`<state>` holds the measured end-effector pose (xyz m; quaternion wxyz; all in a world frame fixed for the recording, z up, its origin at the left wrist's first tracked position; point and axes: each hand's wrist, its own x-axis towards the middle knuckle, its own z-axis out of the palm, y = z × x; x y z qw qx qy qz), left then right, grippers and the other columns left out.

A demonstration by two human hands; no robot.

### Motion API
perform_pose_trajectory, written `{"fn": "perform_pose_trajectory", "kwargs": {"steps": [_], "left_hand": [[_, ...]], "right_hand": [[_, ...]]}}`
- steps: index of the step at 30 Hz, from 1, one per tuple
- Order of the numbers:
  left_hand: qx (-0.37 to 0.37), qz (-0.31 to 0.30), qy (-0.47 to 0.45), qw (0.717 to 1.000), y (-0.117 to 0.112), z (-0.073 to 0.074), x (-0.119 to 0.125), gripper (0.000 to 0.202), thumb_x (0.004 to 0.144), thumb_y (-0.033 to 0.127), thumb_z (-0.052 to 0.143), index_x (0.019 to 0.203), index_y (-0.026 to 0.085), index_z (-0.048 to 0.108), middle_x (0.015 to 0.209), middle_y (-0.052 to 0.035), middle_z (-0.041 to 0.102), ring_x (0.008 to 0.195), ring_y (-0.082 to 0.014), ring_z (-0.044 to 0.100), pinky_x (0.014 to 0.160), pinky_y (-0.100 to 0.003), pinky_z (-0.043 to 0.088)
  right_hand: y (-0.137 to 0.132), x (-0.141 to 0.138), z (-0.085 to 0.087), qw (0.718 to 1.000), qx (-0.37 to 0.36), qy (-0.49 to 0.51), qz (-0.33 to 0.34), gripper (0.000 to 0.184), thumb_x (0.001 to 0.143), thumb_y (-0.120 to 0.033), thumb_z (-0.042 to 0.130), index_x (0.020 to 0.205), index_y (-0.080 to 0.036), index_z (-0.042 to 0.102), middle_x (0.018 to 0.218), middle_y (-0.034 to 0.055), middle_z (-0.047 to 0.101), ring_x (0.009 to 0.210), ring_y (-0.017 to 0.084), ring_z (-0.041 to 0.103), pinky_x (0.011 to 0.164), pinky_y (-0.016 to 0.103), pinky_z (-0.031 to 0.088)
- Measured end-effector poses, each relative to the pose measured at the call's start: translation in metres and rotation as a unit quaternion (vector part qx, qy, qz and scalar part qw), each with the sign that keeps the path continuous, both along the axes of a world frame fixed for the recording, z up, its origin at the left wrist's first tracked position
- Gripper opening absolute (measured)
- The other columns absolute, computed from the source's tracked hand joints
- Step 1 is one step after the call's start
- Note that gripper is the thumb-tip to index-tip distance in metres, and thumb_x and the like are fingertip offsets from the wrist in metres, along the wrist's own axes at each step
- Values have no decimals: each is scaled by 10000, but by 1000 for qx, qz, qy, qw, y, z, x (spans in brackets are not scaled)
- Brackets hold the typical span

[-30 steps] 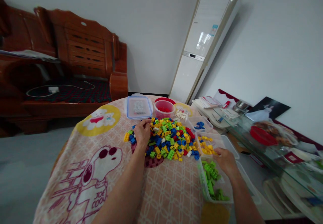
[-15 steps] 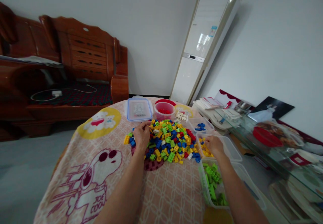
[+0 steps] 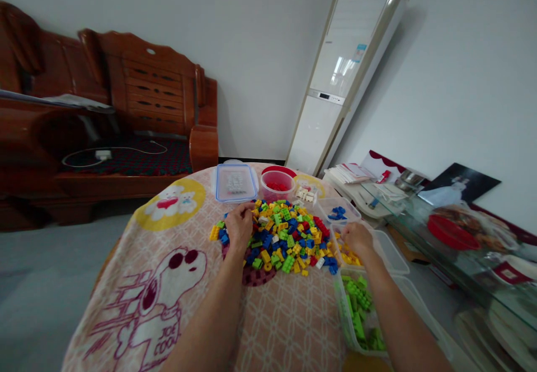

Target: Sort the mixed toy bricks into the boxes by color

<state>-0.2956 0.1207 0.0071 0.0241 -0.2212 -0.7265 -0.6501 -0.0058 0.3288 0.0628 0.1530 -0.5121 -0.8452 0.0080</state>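
A heap of small toy bricks (image 3: 289, 235) in yellow, green, blue and red lies on a round table under a pink cartoon cloth (image 3: 168, 282). My left hand (image 3: 239, 225) rests on the heap's left edge, fingers curled into the bricks. My right hand (image 3: 356, 238) hovers over a clear box of yellow bricks (image 3: 392, 249), fingers curled downward; what they hold is hidden. A clear box of green bricks (image 3: 361, 316) sits nearer me, under my right forearm.
Behind the heap stand a clear box lid (image 3: 234, 182), a red-brick tub (image 3: 276, 184), a box of white bricks (image 3: 306, 194) and a box of blue bricks (image 3: 339, 211). A wooden sofa (image 3: 126, 120) is left, a floor air conditioner (image 3: 335, 81) behind, a cluttered glass table (image 3: 461, 232) right.
My right hand has moved from the green-brick box up and away to the yellow-brick box. My left hand has stayed on the heap's left edge. The view shifted slightly.
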Motion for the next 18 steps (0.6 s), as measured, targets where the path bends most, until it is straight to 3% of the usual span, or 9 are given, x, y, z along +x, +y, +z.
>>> {"fn": "perform_pose_trajectory", "kwargs": {"steps": [5,9,12,15,18], "left_hand": [[4,-11,-9,1000,1,-1,1,337,800,226,494,958,196,790,912,-64,796,813,-220,737,777,-312,572],[5,-13,-15,1000,1,-1,0,342,799,238,491,955,190,792,884,-74,792,797,-233,741,744,-320,569],[3,-6,-15,1000,0,0,0,335,798,243,494,944,196,792,868,-64,791,792,-229,740,755,-319,570],[7,-12,-13,1000,0,0,0,335,797,237,494,948,198,791,884,-55,792,784,-216,738,773,-312,569],[10,-18,-16,1000,-2,1,1,336,801,237,490,945,191,791,876,-63,791,774,-216,735,762,-311,567]], "right_hand": [[7,-15,26,998,30,45,-22,175,727,-142,605,691,-215,760,771,52,762,779,209,690,682,270,457],[10,-30,47,987,82,124,-63,269,799,-220,549,893,-151,791,899,127,777,867,261,695,799,338,490],[-5,-36,56,982,89,158,-57,339,817,-241,512,974,-121,788,980,157,777,924,277,699,853,362,493],[-38,-37,50,971,55,232,1,322,811,-304,525,914,-156,793,912,122,781,874,261,703,822,343,506],[-75,-35,29,959,-13,279,38,329,821,-373,542,921,-182,791,839,89,775,806,245,706,746,319,512]]}}
